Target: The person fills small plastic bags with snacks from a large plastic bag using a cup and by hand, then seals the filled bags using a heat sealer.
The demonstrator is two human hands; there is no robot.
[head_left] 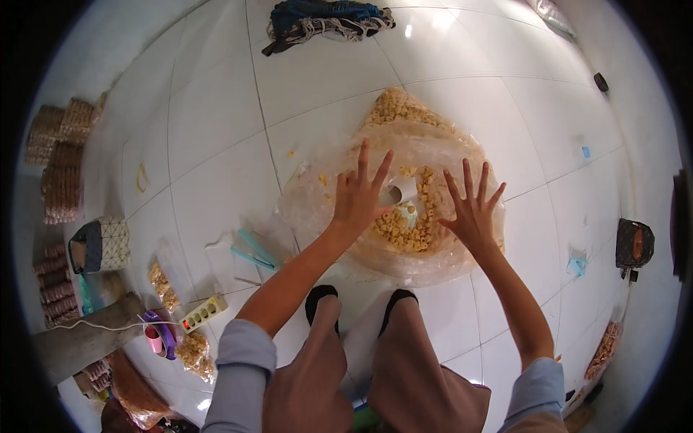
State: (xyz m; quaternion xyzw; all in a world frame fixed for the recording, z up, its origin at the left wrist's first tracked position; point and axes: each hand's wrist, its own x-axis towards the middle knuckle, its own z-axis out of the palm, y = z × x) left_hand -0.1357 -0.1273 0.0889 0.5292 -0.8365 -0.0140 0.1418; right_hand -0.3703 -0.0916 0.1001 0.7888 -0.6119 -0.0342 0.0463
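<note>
Both hands are spread above a large clear plastic bag [317, 209] on the tiled floor. My left hand [357, 193] has its fingers apart over the left side of the bag's opening and holds nothing. On the other side, my right hand [473, 206] is also spread and empty. Between them, ring-shaped yellowish snack pieces [404, 234] lie in the opening, with a white cylindrical object [406, 189] among them. More pieces [404, 106] fill the bag's far corner. Whether either hand touches the plastic, I cannot tell.
Stacked packets [61, 184] line the left wall. A power strip [202, 314], small snack bags [195, 353] and a light-blue tool [254, 250] lie at the left. Dark blue cloth [328, 18] lies at the far side, a brown bag [634, 244] at the right.
</note>
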